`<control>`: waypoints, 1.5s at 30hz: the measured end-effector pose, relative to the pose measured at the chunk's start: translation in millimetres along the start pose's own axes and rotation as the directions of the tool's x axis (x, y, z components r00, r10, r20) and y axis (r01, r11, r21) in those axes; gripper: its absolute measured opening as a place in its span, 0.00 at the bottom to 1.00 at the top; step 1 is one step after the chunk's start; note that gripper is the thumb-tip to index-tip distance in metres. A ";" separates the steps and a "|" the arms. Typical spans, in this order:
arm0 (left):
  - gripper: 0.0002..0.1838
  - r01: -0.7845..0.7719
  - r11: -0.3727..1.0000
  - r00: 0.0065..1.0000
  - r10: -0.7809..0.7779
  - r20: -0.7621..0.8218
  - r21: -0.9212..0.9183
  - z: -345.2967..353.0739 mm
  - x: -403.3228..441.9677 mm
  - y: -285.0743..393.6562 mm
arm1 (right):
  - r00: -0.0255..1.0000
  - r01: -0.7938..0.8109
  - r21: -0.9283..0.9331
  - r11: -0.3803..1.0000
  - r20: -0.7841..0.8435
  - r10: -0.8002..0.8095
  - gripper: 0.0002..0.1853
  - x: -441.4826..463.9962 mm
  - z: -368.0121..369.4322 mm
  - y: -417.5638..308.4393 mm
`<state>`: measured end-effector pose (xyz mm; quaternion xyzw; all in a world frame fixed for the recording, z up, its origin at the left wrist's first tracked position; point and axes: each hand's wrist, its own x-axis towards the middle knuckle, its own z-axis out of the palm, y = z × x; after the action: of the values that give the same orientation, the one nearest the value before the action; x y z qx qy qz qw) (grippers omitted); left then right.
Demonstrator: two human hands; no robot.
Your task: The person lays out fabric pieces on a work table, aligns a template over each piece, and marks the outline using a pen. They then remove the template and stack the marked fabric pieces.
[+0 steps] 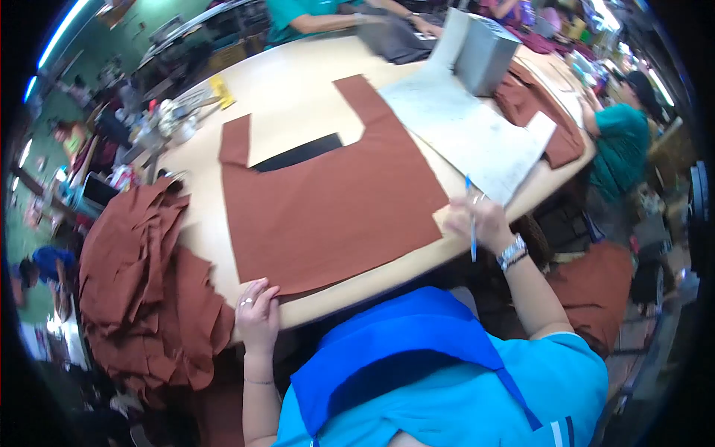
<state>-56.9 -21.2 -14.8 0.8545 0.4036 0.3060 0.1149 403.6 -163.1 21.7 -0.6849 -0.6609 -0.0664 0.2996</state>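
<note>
A rust-brown cut fabric piece (328, 208) with two upright straps lies spread on the pale table (298, 74). At its lower left corner, my left hand (258, 309) rests with fingers bent together on the fabric edge by the table's rim. My right hand (480, 220) is beside the piece's right corner, its fingers closed round a blue pen (473, 231) held upright. A black piece (298, 152) shows in the gap between the straps. Right of the fabric lies a large white pattern sheet (477, 127).
A grey metal block (485, 56) stands on the pattern, with folded brown fabric (547, 119) behind. Brown fabric (141, 276) hangs heaped at the left edge. A yellow item (221, 91) lies far left. Across the table, a person (313, 18) handles dark cloth; another person (622, 138) is at right.
</note>
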 end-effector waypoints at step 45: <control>0.15 -0.052 0.974 0.992 0.076 0.105 -0.220 45.9 72.0 49.4 | 0.688 0.389 0.883 0.261 -0.467 0.556 0.18 259.6 -173.7 49.5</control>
<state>37.1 3.9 2.0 0.8654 0.3329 0.3030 0.2201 533.9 -22.3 273.0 -0.3064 -0.3389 0.1045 0.8834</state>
